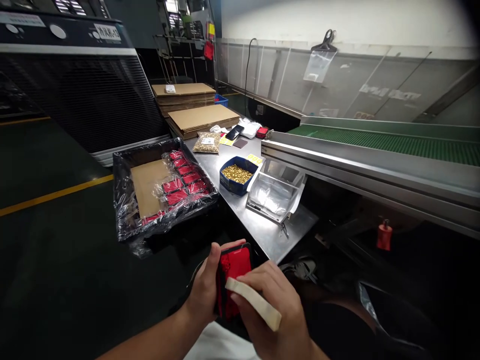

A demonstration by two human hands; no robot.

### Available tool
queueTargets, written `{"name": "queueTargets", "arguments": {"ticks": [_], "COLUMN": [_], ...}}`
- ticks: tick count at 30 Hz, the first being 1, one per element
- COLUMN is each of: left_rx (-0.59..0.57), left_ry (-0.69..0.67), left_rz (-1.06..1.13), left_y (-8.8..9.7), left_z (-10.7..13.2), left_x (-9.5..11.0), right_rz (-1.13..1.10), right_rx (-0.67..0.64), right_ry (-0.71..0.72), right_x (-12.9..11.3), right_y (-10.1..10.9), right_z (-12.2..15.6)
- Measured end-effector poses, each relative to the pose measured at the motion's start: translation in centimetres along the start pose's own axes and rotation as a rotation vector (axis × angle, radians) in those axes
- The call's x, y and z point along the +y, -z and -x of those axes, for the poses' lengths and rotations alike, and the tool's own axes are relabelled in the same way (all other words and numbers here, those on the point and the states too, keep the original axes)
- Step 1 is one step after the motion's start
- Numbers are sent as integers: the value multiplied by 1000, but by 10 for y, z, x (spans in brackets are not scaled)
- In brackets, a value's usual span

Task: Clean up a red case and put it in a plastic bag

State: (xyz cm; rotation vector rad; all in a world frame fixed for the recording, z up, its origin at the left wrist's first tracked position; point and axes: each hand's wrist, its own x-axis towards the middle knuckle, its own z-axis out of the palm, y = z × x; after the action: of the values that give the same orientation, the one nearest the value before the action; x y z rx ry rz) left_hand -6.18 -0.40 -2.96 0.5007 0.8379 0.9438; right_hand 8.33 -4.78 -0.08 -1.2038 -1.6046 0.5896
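Observation:
My left hand (204,290) grips a red and black flat part (235,264) low in the middle of the view, thumb on its upper left edge. My right hand (275,312) overlaps the part from the right and holds a cream-coloured flat strip (255,302) slanting across its fingers against the part's lower face. Both hands are held below the near corner of the steel table (262,232).
A plastic-lined black tray (123,165) holds several red parts (183,180) and a cardboard sheet. On the table stand a blue bin of small brass pieces (237,175), a box of clear bags (275,192), a bagged brass lot, a phone. Green conveyor (393,142) right; stacked cardboard behind.

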Motion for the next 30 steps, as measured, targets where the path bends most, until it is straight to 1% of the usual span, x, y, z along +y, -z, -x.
{"name": "queueTargets", "arguments": {"ticks": [3,6,7,9,11,12,14,16,20,25,27,30], "left_rx": [-23,-42,-52,-92,-133,-145,-162,-192,-264,-322,-327,-321], "left_ry": [70,142,155,181,213,241,305,335,357,378,389,389], "left_rz": [44,74,84,123,167,188,227,276,382,406,411,388], "left_y": [0,-3,-5,-11,-17,-19,-23,-25,-25,-23,-22,-22], "left_z": [1,0,0,-1,-2,-2,-3,-3,-4,-4,-4,-3], "left_x": [0,3,5,9,14,16,19,20,15,8,7,8], "right_rz": [2,-30,-40,-50,-52,-50,-48,-67,-104,-52,-31,-12], "right_rx": [15,27,54,156,252,263,198,83,-57,-147,-187,-203], "right_ry": [-30,-85,-121,-207,-246,-255,-264,-246,-121,-30,-2,5], "right_x": [0,2,4,6,8,8,7,4,-3,-11,-12,-10], "right_y": [-2,1,5,15,26,31,37,38,34,34,35,36], "right_z": [4,0,-3,-11,-15,-15,-11,-6,-2,-11,-13,-13]}}
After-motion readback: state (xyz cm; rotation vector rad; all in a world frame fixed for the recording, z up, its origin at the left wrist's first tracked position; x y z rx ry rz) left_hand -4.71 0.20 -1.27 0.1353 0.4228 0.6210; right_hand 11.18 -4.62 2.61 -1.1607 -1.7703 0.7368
